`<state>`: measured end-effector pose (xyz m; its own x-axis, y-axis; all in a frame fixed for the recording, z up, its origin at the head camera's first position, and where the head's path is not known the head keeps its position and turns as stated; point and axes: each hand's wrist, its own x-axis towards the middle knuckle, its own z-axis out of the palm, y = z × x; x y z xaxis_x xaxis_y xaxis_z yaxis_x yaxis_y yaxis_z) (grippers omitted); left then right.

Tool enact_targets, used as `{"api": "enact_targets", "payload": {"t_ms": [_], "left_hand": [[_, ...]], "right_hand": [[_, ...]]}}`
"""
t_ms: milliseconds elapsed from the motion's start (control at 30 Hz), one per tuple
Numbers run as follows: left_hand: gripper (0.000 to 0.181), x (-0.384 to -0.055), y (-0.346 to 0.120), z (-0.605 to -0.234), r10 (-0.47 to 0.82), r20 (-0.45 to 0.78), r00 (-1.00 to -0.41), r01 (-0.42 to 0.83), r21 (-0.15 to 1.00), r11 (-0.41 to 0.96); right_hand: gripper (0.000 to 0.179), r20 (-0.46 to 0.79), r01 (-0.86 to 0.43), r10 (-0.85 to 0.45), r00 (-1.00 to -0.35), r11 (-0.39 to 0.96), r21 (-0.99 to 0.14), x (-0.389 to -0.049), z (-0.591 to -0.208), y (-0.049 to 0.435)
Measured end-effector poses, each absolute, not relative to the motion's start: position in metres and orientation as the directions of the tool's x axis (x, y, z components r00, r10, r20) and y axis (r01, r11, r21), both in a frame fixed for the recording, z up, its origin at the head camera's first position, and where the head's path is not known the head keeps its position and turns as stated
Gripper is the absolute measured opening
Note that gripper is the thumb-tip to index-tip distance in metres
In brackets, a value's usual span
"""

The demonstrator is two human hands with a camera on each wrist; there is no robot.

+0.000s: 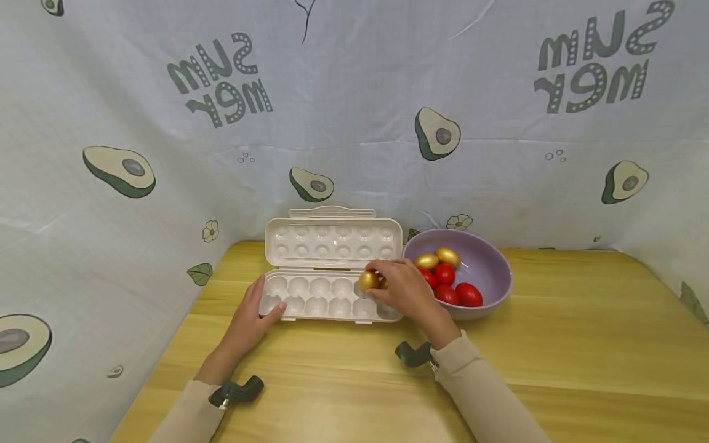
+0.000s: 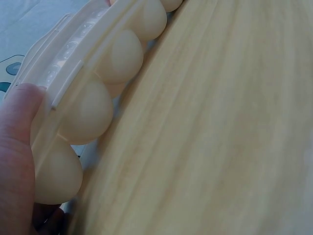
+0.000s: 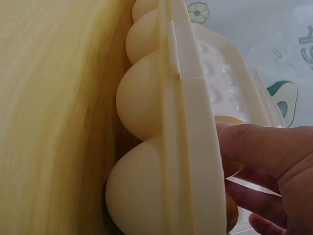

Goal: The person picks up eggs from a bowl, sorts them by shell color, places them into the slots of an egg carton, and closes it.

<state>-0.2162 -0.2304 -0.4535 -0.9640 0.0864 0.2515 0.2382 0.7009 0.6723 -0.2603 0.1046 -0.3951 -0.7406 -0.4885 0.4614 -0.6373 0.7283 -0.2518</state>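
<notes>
Right hand (image 1: 410, 290) nearer, pinching gold egg (image 1: 368, 281) at fingertips; egg carton (image 1: 329, 296) back row beneath them. Egg's long axis unclear. Left hand (image 1: 247, 320), farther off, grips carton's left end.

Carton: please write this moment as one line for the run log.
left hand: holds carton, left end | right hand: pinches gold egg at carton | lid: open | bowl: gold eggs, red eggs
</notes>
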Motion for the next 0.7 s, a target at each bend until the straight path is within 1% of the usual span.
{"api": "enact_targets", "payload": {"t_ms": [700], "left_hand": [[0.090, -0.2150, -0.2302, -0.4529, 0.081, 0.220, -0.972, 0.212, 0.675, 0.707]], "right_hand": [[0.041, 0.444, -0.611, -0.491, -0.750, 0.771, -0.179, -0.2583, -0.3964, 0.1021]]}}
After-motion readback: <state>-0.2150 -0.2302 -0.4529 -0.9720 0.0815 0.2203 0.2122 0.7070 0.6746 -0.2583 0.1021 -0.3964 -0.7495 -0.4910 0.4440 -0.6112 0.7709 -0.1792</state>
